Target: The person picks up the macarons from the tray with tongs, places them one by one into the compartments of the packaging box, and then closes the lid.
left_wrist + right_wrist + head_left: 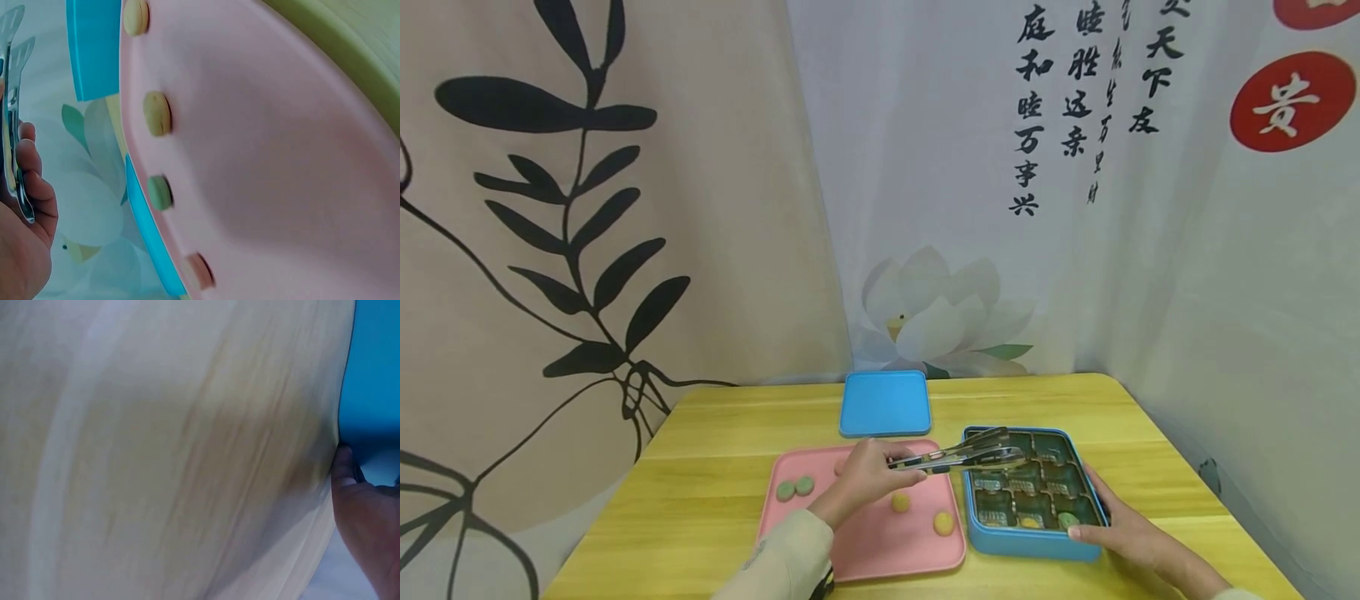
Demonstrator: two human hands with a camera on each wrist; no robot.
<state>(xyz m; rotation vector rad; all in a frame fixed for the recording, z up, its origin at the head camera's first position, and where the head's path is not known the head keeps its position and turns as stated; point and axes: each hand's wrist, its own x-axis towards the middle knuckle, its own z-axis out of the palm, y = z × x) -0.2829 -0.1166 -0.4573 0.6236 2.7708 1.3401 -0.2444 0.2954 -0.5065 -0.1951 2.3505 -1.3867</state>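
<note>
My left hand (868, 475) holds metal tongs (958, 456) above the pink tray (880, 567), their tips reaching over a blue divided box (1030, 546). Nothing shows between the tips; in the left wrist view, the tongs (14, 112) stand apart from the tray. Macarons lie on the tray: green ones (786, 491), yellow ones (943, 523) and a pink one (199, 272). Inside the box, a yellow macaron (1030, 522) and a green one (1067, 520) sit in front compartments. My right hand (1123, 529) grips the box's right front corner, thumb on the rim.
A blue lid-like tray (885, 403) lies behind the pink tray. All stand on a wood-patterned table (737, 417), with a printed curtain (737, 208) hanging behind its far edge.
</note>
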